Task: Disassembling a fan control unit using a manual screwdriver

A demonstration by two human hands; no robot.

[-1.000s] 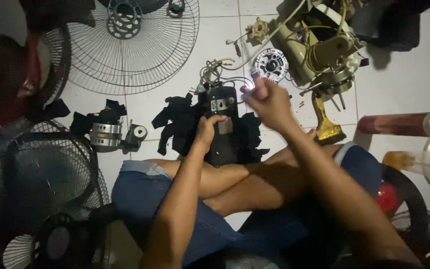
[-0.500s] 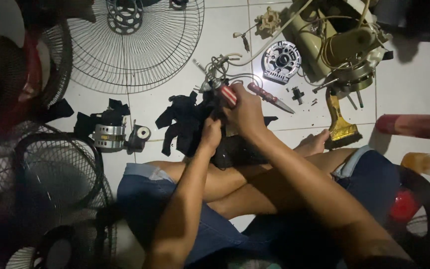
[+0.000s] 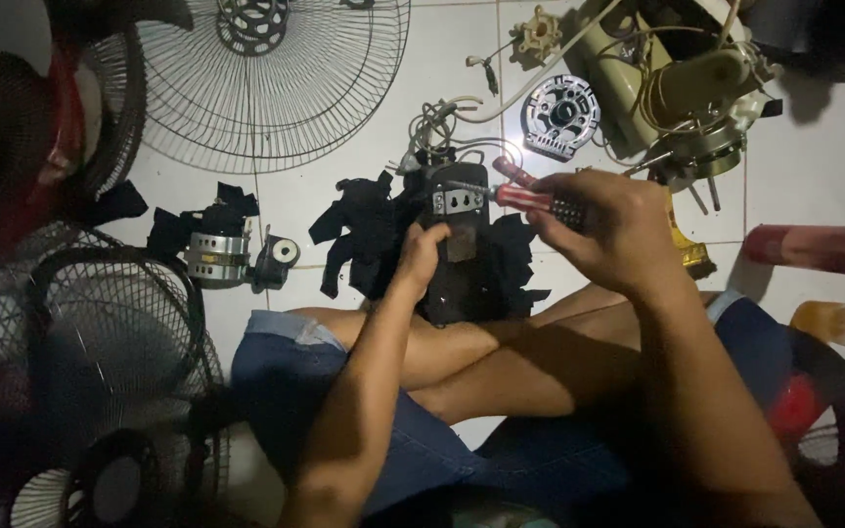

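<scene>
Screwdriver (image 3: 530, 198) lies horizontal, clasped in right hand (image 3: 608, 230), tip leftward at the motor housing (image 3: 457, 249). Left hand (image 3: 421, 249) grips the housing's left side.

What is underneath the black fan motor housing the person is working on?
Torn black pieces spread out beneath the black motor housing on the white tiled floor, and its near end rests on the crossed legs. What lies directly underneath is hidden.

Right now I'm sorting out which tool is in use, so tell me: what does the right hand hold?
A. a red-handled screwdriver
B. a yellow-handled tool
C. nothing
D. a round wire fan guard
A: the right hand grips a red-handled screwdriver, its tip at the dark fan part steadied by the left hand.
</scene>
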